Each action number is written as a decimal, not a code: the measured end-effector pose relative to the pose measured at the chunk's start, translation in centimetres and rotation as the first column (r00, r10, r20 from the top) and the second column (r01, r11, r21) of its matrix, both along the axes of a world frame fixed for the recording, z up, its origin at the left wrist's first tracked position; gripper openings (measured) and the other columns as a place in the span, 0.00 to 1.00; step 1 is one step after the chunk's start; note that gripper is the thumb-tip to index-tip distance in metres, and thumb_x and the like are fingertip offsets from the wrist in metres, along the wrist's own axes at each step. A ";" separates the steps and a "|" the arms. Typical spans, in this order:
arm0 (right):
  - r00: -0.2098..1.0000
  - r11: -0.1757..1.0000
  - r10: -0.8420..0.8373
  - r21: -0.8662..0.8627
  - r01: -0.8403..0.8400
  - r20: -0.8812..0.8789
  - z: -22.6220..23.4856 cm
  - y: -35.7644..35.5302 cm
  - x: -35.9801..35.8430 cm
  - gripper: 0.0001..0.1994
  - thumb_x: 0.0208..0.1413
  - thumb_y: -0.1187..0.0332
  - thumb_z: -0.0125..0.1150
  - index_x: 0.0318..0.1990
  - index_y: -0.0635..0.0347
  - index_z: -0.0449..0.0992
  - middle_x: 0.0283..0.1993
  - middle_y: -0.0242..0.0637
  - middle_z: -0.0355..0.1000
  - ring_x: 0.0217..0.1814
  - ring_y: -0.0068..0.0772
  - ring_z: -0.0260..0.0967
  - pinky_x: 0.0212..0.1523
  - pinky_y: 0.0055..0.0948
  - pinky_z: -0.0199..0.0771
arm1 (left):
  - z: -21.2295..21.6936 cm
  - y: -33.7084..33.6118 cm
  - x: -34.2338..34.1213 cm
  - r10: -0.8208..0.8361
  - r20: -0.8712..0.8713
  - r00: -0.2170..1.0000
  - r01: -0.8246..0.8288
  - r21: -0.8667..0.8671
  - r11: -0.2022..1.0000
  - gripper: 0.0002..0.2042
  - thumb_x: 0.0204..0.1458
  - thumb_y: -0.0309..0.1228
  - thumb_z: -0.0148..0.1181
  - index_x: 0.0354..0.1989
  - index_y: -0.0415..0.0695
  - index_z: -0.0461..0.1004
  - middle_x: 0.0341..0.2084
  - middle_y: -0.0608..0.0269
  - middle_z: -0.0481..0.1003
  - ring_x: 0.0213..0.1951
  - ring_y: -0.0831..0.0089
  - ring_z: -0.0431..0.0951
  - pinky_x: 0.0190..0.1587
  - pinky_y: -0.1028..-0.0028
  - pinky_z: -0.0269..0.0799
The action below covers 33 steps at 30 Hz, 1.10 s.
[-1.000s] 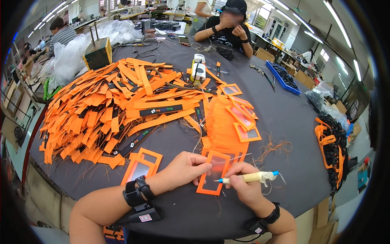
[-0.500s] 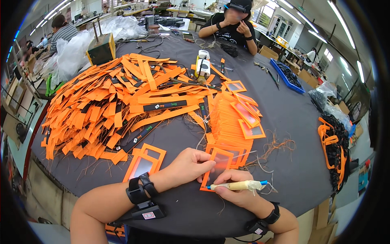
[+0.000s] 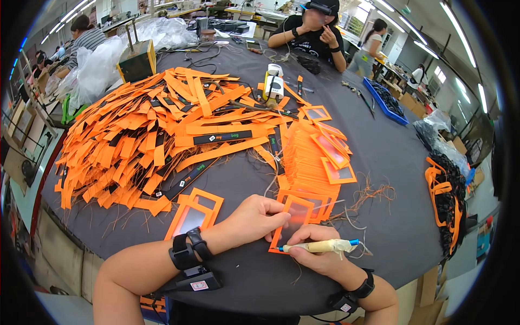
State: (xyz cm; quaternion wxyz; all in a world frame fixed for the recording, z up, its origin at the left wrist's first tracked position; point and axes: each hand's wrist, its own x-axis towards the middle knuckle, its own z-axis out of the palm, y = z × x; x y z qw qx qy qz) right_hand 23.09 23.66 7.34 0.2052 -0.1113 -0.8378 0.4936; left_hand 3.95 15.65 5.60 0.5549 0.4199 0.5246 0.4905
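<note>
My left hand [image 3: 255, 221] pinches the left edge of an orange-framed piece with a clear window [image 3: 297, 215], tilted over the near edge of the stack. In my right hand [image 3: 318, 258] is a slim pen-shaped tool [image 3: 324, 246], blue at both ends and wrapped in cream tape. Its tip touches, or nearly touches, the frame's near left corner. A long stack of similar orange frames [image 3: 306, 162] runs away behind the piece. Beside my left wrist lie two more window frames [image 3: 190, 214], overlapping. My left fingertips are partly hidden by the piece.
A large heap of orange strips [image 3: 124, 135] covers the table's left side. A white-and-yellow device [image 3: 273, 85] with cords stands beyond the stack, near loose orange threads [image 3: 374, 192]. Right lie a blue tray [image 3: 398, 114] and black-and-orange straps [image 3: 454, 211]. Across the table sits a co-worker [image 3: 314, 38].
My hands, the framed piece and the tool hold nearly the same pose; the view has shifted slightly. Another person has come into sight at the back right.
</note>
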 end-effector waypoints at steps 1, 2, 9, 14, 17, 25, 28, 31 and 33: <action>1.000 1.000 0.000 0.002 0.000 -0.003 0.0 0.0 0.0 0.06 0.50 0.71 0.68 0.32 0.61 0.77 0.28 0.31 0.74 0.27 0.21 0.71 0.28 0.21 0.69 | 0.0 0.0 0.0 0.001 0.001 1.000 -0.001 -0.004 1.000 0.11 0.59 0.31 0.56 0.33 0.34 0.78 0.23 0.66 0.76 0.20 0.84 0.72 0.23 0.83 0.68; 1.000 1.000 0.000 0.004 0.000 -0.007 0.0 0.0 0.0 0.06 0.50 0.71 0.68 0.32 0.61 0.77 0.28 0.31 0.74 0.27 0.21 0.71 0.28 0.21 0.69 | 0.1 0.0 0.0 -0.001 -0.003 1.000 0.001 -0.005 1.000 0.11 0.59 0.31 0.56 0.34 0.34 0.78 0.23 0.66 0.76 0.20 0.84 0.72 0.23 0.83 0.68; 1.000 1.000 0.007 -0.014 -0.007 0.001 0.2 0.0 -0.1 0.06 0.50 0.72 0.67 0.32 0.61 0.77 0.28 0.32 0.74 0.27 0.21 0.71 0.28 0.20 0.69 | -0.2 0.1 0.0 0.005 0.004 1.000 -0.005 0.004 1.000 0.11 0.59 0.31 0.56 0.34 0.34 0.78 0.24 0.66 0.76 0.20 0.84 0.71 0.23 0.83 0.68; 1.000 1.000 0.012 -0.003 -0.012 -0.012 0.1 0.0 -0.1 0.05 0.50 0.72 0.67 0.32 0.61 0.77 0.27 0.31 0.74 0.26 0.21 0.70 0.28 0.20 0.69 | -0.2 0.0 0.0 -0.003 0.021 1.000 0.003 0.008 1.000 0.11 0.59 0.31 0.56 0.34 0.34 0.78 0.24 0.66 0.76 0.20 0.84 0.71 0.23 0.83 0.68; 1.000 1.000 0.001 -0.017 -0.001 0.009 0.3 0.0 -0.1 0.06 0.50 0.71 0.67 0.32 0.61 0.76 0.27 0.31 0.74 0.26 0.22 0.70 0.27 0.21 0.69 | -0.2 0.0 0.0 0.002 0.022 1.000 -0.002 0.008 1.000 0.11 0.59 0.31 0.55 0.34 0.34 0.78 0.23 0.66 0.76 0.20 0.84 0.71 0.23 0.83 0.68; 1.000 1.000 0.007 -0.017 -0.007 0.010 0.2 0.0 -0.1 0.06 0.50 0.71 0.67 0.32 0.61 0.76 0.26 0.31 0.74 0.26 0.21 0.70 0.27 0.21 0.69 | -0.2 0.1 -0.1 -0.003 0.020 1.000 0.003 -0.004 1.000 0.11 0.59 0.31 0.56 0.35 0.33 0.78 0.24 0.66 0.77 0.20 0.84 0.72 0.22 0.83 0.69; 1.000 1.000 -0.001 -0.024 0.002 0.006 0.2 0.0 -0.1 0.06 0.50 0.71 0.67 0.32 0.61 0.76 0.26 0.31 0.74 0.26 0.21 0.70 0.27 0.21 0.69 | -0.2 0.1 -0.1 -0.003 0.010 1.000 0.003 -0.001 1.000 0.11 0.59 0.31 0.56 0.34 0.34 0.78 0.24 0.66 0.76 0.20 0.84 0.72 0.22 0.83 0.68; 1.000 1.000 0.001 -0.031 -0.001 0.012 0.2 0.0 -0.2 0.05 0.50 0.72 0.67 0.32 0.61 0.77 0.27 0.31 0.74 0.26 0.21 0.70 0.27 0.21 0.69 | -0.4 0.0 -0.1 0.002 0.023 1.000 -0.002 0.007 1.000 0.11 0.59 0.31 0.56 0.34 0.34 0.78 0.24 0.66 0.76 0.20 0.84 0.71 0.22 0.84 0.68; 1.000 0.998 0.013 -0.062 -0.011 0.028 0.2 0.0 -0.1 0.05 0.50 0.72 0.66 0.32 0.62 0.76 0.28 0.32 0.75 0.26 0.21 0.70 0.28 0.20 0.69 | -0.3 0.0 -0.1 0.004 0.015 1.000 -0.004 0.003 1.000 0.11 0.59 0.31 0.56 0.34 0.34 0.78 0.23 0.66 0.76 0.20 0.84 0.71 0.23 0.84 0.68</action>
